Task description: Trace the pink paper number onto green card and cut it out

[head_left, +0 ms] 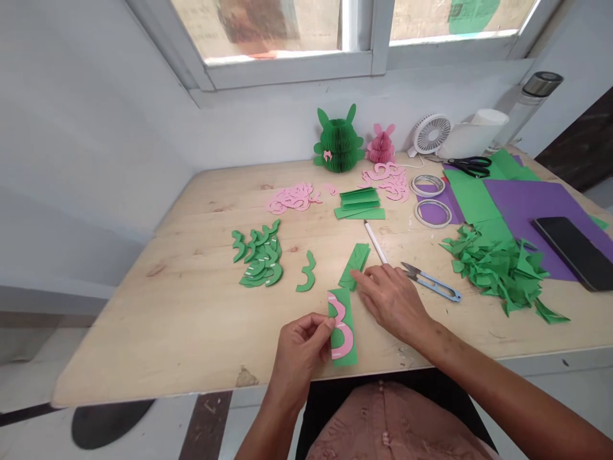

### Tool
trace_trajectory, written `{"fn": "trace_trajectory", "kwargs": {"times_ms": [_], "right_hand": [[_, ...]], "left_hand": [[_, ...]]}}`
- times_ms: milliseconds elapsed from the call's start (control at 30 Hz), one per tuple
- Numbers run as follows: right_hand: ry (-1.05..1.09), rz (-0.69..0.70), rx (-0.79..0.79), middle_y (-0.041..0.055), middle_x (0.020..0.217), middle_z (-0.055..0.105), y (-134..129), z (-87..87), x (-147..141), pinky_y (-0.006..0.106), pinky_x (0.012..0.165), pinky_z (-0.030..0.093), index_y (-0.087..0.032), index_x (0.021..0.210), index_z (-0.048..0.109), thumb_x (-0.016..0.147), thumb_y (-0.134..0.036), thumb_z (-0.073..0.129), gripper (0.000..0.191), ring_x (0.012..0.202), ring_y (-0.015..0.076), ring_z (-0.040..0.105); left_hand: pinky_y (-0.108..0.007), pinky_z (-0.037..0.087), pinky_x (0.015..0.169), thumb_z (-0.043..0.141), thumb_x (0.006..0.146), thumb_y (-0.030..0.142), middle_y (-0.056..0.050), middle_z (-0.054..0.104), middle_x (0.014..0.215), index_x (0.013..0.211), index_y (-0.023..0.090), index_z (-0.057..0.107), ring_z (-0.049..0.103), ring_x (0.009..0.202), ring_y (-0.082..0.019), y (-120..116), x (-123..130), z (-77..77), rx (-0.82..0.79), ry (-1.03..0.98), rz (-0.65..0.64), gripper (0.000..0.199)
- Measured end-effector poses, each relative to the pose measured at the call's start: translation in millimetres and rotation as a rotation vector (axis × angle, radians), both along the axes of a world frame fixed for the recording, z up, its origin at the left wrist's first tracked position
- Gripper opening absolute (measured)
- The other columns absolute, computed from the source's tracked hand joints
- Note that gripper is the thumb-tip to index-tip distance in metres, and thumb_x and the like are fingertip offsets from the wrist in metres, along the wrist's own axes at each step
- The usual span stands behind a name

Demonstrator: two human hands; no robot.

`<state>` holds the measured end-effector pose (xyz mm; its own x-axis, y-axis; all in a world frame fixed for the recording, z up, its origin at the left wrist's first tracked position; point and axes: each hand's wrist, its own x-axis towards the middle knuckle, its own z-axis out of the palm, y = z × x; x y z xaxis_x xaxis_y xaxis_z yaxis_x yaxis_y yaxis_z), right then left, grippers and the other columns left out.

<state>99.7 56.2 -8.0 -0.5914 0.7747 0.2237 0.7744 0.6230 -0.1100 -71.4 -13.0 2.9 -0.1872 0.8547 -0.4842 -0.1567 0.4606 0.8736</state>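
Note:
My left hand [306, 342] pinches the left edge of a green paper strip [353, 332] with a pink curved cutout [345, 338] lying on it, thumb on top. My right hand [395, 297] rests on the table, fingers stretched out, the index fingertip touching a second green strip [357, 259] with faint pencil lines. A white pencil [376, 241] lies just above the right hand. Thread snips [433, 282] lie right beside it. One green curved cutout [308, 275] sits alone to the left, near a pile of green cutouts [263, 259].
Green scraps [502, 265] are heaped at right beside a phone [575, 249] on purple paper [541, 198]. Pink cutouts [292, 198], folded green strips [359, 201], tape rolls [433, 213] and scissors [472, 166] lie farther back. Paper honeycomb figures [339, 144] and a fan [432, 134] stand by the wall.

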Motion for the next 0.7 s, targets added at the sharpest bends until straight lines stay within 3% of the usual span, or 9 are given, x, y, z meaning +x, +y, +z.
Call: {"fn": "trace_trajectory", "kwargs": {"times_ms": [200,300,433,533,633,700], "right_hand": [[-0.125,0.024,0.029,0.0103,0.095,0.064,36,-1.7,-23,0.036,0.071,0.030,-0.016,0.102,0.062,0.090,-0.013,0.045,0.021,0.089,0.0253,0.049],[-0.121,0.002,0.047,0.0125,0.100,0.064,56,1.1,-31,0.037,0.071,0.030,-0.015,0.110,0.059,0.088,-0.009,0.045,0.026,0.091,0.0264,0.049],[-0.081,-0.044,0.031,0.0133,0.104,0.064,49,14.4,-32,0.038,0.073,0.031,-0.013,0.114,0.058,0.089,-0.014,0.046,0.027,0.095,0.0279,0.050],[-0.064,0.075,-0.108,0.0092,0.091,0.067,26,41.6,-28,0.036,0.072,0.032,-0.016,0.097,0.063,0.089,-0.019,0.049,0.017,0.087,0.0249,0.054],[-0.028,0.308,-0.274,0.0037,0.078,0.068,8,84.0,-29,0.033,0.067,0.034,-0.019,0.086,0.064,0.086,-0.018,0.052,0.012,0.075,0.0194,0.056],[0.026,0.449,-0.280,0.0010,0.074,0.068,-9,104.9,-35,0.033,0.065,0.035,-0.021,0.084,0.064,0.080,-0.013,0.055,0.013,0.067,0.0166,0.054]], "left_hand": [[-0.018,0.029,0.046,0.070,0.068,0.033,0.005,0.049,0.043,0.059,0.013,0.063,0.039,0.042,-0.006,-6,-5,-0.1,0.009,-0.012,0.013,0.023],[-0.018,0.029,0.045,0.071,0.067,0.034,0.004,0.050,0.043,0.059,0.013,0.063,0.039,0.041,-0.007,-5,-6,-1.9,0.011,-0.025,0.023,0.023],[-0.019,0.028,0.043,0.073,0.063,0.038,0.004,0.050,0.042,0.059,0.013,0.064,0.040,0.039,-0.007,-1,-8,-10.9,0.008,-0.037,0.031,0.027],[-0.019,0.026,0.041,0.073,0.060,0.041,0.004,0.048,0.039,0.055,0.014,0.063,0.037,0.037,-0.007,1,-10,-16.5,0.004,-0.039,0.015,0.029],[-0.020,0.030,0.043,0.073,0.060,0.039,0.003,0.048,0.040,0.052,0.015,0.062,0.039,0.039,-0.008,3,-11,-14.7,0.019,-0.035,0.000,0.027],[-0.022,0.033,0.043,0.075,0.057,0.035,0.002,0.050,0.042,0.049,0.016,0.061,0.042,0.042,-0.010,4,-12,-10.7,0.008,-0.005,0.038,0.024]]}}
